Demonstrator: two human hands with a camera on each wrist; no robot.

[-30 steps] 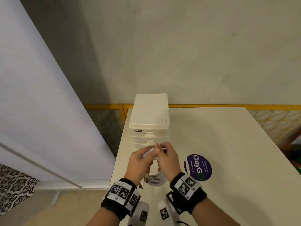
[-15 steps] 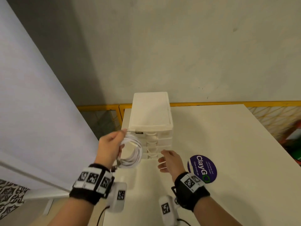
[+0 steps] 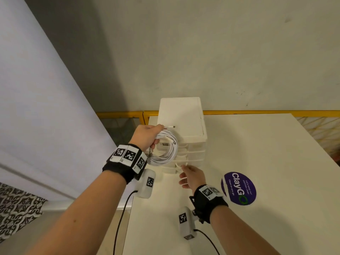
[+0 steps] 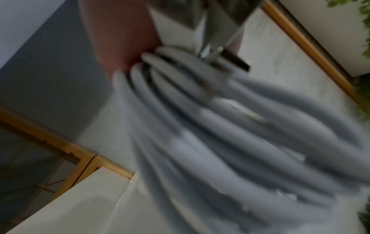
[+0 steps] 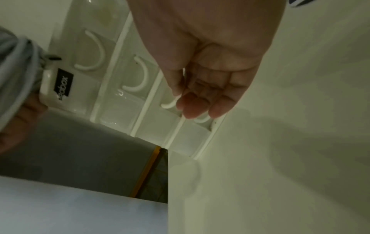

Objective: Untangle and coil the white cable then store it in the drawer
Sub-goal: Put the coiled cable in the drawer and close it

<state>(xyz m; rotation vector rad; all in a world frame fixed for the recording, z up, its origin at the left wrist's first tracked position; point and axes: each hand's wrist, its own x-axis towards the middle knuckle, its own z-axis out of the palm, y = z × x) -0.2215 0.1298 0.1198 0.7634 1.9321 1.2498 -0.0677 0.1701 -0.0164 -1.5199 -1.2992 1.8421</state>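
Shared pantry; "Clean as you go" sticker (image 3: 238,188) on table (image 3: 266,144)

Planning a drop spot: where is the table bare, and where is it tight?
Bare: table right of the drawer unit, beyond the purple sticker. Also near edge between the wrists. Crowded: drawer fronts, where the left hand holds the coiled cable and the right hand reaches a handle.

My head view looks down on the drawers (image 3: 184,144); both wrist views sit close, sharing the cable (image 4: 220,126) with it.
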